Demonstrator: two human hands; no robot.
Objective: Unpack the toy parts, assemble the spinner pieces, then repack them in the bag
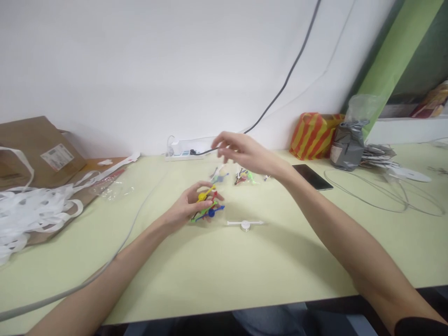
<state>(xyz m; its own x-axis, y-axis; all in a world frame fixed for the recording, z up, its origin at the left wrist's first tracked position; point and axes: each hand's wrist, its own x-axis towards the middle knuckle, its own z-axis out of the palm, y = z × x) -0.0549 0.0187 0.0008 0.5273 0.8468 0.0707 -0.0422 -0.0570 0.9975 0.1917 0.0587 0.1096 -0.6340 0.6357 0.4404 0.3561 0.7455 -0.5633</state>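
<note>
**Pale green desk, a fistful of coloured plastic pieces**

A pale yellow-green table (224, 280) runs up to a plain white wall, and right at the centre of it the left hand (185, 207) is closed around a small bunch of coloured plastic pieces (207, 205) — yellow on top, blue and green poking out at 3 o'clock, a bit of red between. They look like thin, light, springy moulded parts, slick and easy to spill, so the sensible hold is around the middle of the bunch with the fingers wrapped, which is how it sits now, just above the tabletop.

At 12 o'clock from the bunch the right hand (241, 151) hovers in the air, fingers loosely curled and spread, gripping nothing I can make out. Beneath it, small clear bags of coloured pieces (245, 177) lie on the table. At 4 o'clock from the bunch, near it, a white spinner-like part (245, 225) lies flat.

Further out: a white power strip (184, 150) at 12 o'clock against the wall, a dark phone (312, 177) at 2 o'clock, an orange striped bag (313, 135) behind it, and at 9 o'clock a heap of white strips (31, 210) before a brown paper bag (35, 149). A grey cable (115, 254) trails across at 8 o'clock.
</note>
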